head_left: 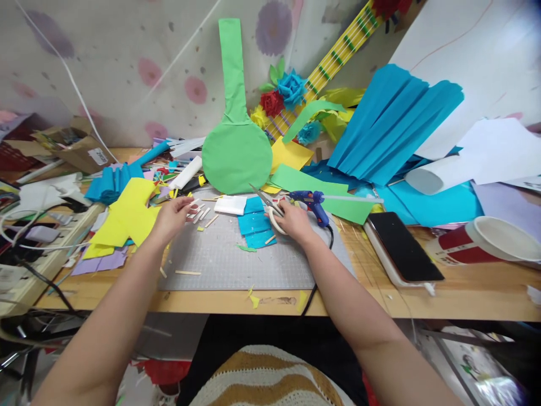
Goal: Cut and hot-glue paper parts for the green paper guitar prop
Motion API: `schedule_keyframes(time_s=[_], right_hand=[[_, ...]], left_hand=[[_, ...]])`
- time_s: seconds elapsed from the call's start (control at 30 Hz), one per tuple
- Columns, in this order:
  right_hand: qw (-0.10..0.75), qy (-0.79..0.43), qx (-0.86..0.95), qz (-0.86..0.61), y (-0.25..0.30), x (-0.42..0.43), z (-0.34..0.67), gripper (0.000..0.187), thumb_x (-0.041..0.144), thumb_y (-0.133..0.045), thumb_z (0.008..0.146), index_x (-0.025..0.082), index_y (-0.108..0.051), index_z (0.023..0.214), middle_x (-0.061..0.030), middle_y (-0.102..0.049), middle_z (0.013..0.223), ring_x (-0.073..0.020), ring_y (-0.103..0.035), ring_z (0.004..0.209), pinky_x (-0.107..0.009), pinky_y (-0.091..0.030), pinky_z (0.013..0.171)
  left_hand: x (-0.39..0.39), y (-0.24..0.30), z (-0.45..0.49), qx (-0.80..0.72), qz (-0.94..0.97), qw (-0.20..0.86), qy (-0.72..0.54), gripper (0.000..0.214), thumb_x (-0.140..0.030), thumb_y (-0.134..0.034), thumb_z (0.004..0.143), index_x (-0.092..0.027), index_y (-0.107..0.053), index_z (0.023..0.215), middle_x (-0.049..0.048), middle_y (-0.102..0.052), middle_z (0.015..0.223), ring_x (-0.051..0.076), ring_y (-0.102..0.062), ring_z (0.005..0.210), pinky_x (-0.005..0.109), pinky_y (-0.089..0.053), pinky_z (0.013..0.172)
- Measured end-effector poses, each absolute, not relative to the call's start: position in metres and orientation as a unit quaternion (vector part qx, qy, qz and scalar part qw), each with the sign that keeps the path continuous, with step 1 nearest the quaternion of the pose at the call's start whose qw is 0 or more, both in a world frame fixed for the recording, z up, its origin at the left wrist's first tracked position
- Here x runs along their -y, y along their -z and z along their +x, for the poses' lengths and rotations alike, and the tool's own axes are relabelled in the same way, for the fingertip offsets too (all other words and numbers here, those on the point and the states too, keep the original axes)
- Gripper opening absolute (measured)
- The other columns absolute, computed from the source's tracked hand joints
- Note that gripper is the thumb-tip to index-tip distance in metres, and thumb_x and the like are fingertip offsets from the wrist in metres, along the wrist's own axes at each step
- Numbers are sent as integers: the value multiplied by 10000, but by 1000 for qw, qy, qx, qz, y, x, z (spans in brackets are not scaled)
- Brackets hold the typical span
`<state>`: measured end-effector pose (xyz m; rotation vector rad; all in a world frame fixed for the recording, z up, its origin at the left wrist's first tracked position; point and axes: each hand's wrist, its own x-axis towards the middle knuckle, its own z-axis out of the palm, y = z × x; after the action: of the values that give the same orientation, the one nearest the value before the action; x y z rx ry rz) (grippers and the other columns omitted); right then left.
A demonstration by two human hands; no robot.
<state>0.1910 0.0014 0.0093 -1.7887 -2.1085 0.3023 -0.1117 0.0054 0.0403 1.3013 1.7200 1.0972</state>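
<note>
Nearest, low centre: we have the tabletop (198, 301) edge, then a grey gridded mat (236, 276). Mid-frame, right of centre, we see the right hand (295, 221) closed around the handles of the scissors (271, 205), blades pointing upper left, beside a blue paper piece (253, 219). Left of centre, the left hand (175, 214) has fingers bent nearly together at small white sticks (205, 213); we can't tell if it has hold of one. Just past the right hand, we note a blue glue gun (313, 202). Farther, top centre, we get a green round-bodied shape (237, 158) standing upright; upper right, a yellow striped neck (338, 55) slants up.
</note>
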Motion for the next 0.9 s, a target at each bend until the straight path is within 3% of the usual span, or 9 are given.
schedule_keyframes(time_s=[0.2,0.3,0.43,0.57,0.67,0.77,0.9], right_hand=[[150,-89,741,-648,-10,0,187,371,532,-454,791,186,-550,883,-100,-651,824,-220,-560,726,-281,-279,575],[149,-84,746,-644,-10,1,187,352,505,-456,797,180,-558,883,-102,-655,828,-221,-564,729,-284,-276,572],[156,-83,746,-643,-10,1,187,346,497,-453,799,179,-562,884,-100,-656,823,-218,-564,718,-284,-272,569],[152,-88,744,-645,-10,1,186,362,522,-449,793,184,-562,859,-96,-657,811,-217,-561,705,-282,-266,560],[144,-94,743,-647,-10,1,186,372,533,-449,789,186,-564,859,-94,-657,808,-216,-562,704,-281,-269,557],[141,-93,740,-651,-9,0,188,381,539,-441,792,188,-569,867,-97,-655,815,-223,-565,722,-285,-282,564],[135,-102,738,-653,-8,-1,189,413,561,-423,795,190,-572,901,-95,-654,824,-217,-560,731,-281,-295,576]], left_hand=[[10,-24,-103,-730,619,131,-257,198,-360,-545,735,-191,-610,816,64,-624,803,209,-559,741,328,-424,686],[17,-15,-90,-696,675,37,-244,195,-344,-525,753,-178,-612,810,99,-567,883,253,-524,891,366,-395,797],[16,-3,-84,-704,661,-34,-257,209,-352,-540,744,-176,-640,798,110,-488,881,280,-474,940,393,-374,823],[6,5,-92,-709,655,-40,-259,233,-387,-568,725,-176,-640,792,96,-462,844,276,-467,909,395,-367,813],[-2,3,-104,-699,640,14,-318,328,-402,-592,710,-167,-595,939,62,-475,807,226,-479,840,349,-387,774],[-7,-11,-122,-711,536,87,-446,273,-342,-496,795,-155,-539,988,12,-476,734,139,-461,673,264,-394,631],[-8,-37,-141,-696,479,114,-524,137,-173,-532,765,-133,-546,895,-25,-477,690,68,-427,586,196,-363,565]])
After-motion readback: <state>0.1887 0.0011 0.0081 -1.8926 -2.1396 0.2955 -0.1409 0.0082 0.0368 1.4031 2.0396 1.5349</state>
